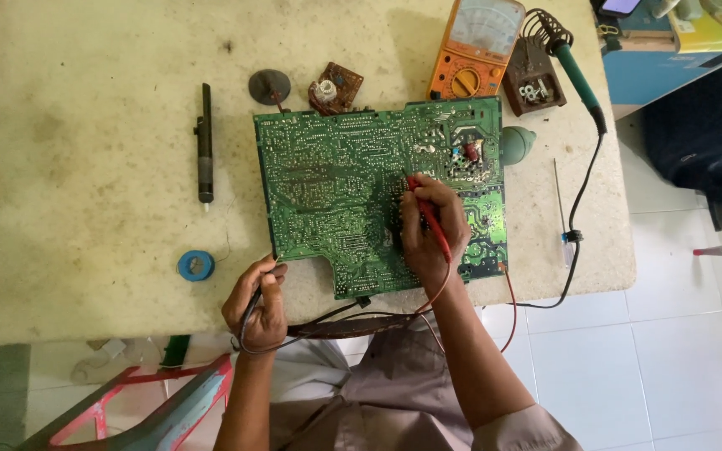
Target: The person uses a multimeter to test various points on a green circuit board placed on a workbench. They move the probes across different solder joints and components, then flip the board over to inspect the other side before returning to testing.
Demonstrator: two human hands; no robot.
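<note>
White floor tiles surround a worn, stained counter [85, 167] whose near edge runs just in front of the person. On it a large green circuit board [361, 192] lies solder side up, its long axis running left to right, with a notch cut from its near left corner.

The right hand [432, 230] rests on the board's right-centre, its grip clenched pen-fashion around a red probe [429, 215]. The probe slants up and left, so its tip touches the solder field just beyond the fingers. The left hand [259, 301] sits at the board's near left corner, beside the notch, its grip closed on a black probe [254, 302] whose tip points toward that corner. Red and black leads loop over the counter's near edge between the two hands.

An orange multimeter [474, 46] stands past the board's far right corner, beside a soldering iron [574, 71] in its stand. A black desoldering pump [205, 142] and a blue tape roll [195, 266] lie well apart on the left, where the counter has open room. A thin screwdriver [561, 209] lies to the right, near the iron's cord.
</note>
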